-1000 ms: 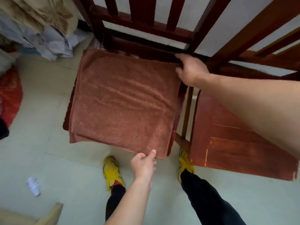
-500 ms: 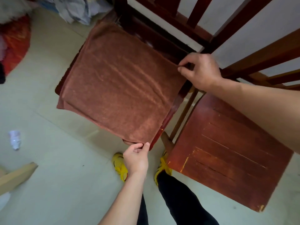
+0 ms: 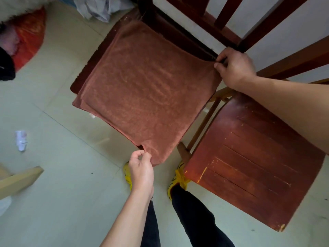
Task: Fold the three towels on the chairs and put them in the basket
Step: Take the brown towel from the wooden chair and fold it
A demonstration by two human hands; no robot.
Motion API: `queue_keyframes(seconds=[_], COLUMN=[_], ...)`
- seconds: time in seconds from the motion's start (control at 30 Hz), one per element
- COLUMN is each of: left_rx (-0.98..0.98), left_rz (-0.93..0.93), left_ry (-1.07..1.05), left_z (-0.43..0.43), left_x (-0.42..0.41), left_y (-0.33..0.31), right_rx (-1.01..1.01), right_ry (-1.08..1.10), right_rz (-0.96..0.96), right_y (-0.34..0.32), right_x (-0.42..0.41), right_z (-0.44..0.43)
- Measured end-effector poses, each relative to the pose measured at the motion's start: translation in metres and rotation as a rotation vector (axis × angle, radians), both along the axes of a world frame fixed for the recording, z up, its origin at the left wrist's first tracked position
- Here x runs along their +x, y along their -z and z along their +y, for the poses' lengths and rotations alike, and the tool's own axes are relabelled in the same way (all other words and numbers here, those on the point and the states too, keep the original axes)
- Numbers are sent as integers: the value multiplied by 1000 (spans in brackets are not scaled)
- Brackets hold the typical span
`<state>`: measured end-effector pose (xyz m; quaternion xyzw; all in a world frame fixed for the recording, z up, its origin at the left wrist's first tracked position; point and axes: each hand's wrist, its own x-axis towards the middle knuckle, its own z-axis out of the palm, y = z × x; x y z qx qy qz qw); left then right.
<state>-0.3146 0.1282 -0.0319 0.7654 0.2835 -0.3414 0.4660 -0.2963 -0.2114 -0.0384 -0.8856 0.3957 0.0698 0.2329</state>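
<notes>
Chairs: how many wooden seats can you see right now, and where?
2. One chair seat lies under the brown towel, upper middle. The other, a bare seat, stands lower right beside it. More may stand outside the view.

A person's left hand [image 3: 142,168] is pinching the near corner of a brown towel [image 3: 146,86], thumb and fingers closed. The right hand [image 3: 235,68] is gripping the towel's far right corner, its bare forearm reaching in from the right.
</notes>
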Motion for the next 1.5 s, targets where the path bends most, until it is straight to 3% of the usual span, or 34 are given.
queue_keyframes(seconds=[0.2, 0.43, 0.57, 0.7, 0.93, 1.07, 1.33, 1.5], left_rx=[66, 95, -19, -141, -187, -227, -191, -295], left_rz=[104, 210, 295, 427, 515, 508, 256, 339], left_ry=[-62, 59, -133, -116, -169, -289, -496, -601], left_z=[-3, -6, 4, 12, 13, 14, 19, 38], left_x=[-7, -25, -23, -21, -37, -43, 20, 95], left_y=[13, 29, 48, 61, 29, -5, -68, -70], right_rx=[-63, -85, 150, 293, 694, 810, 812, 831], right_ry=[-12, -27, 128, 219, 720, 882, 917, 909], right_rz=[45, 138, 68, 99, 34, -67, -270, -264], right_y=[7, 22, 22, 24, 11, -16, -79, -79], right_x=[-11, -34, -24, -27, -45, -49, 34, 110], right_z=[3, -7, 4, 10, 2, 9, 40, 55])
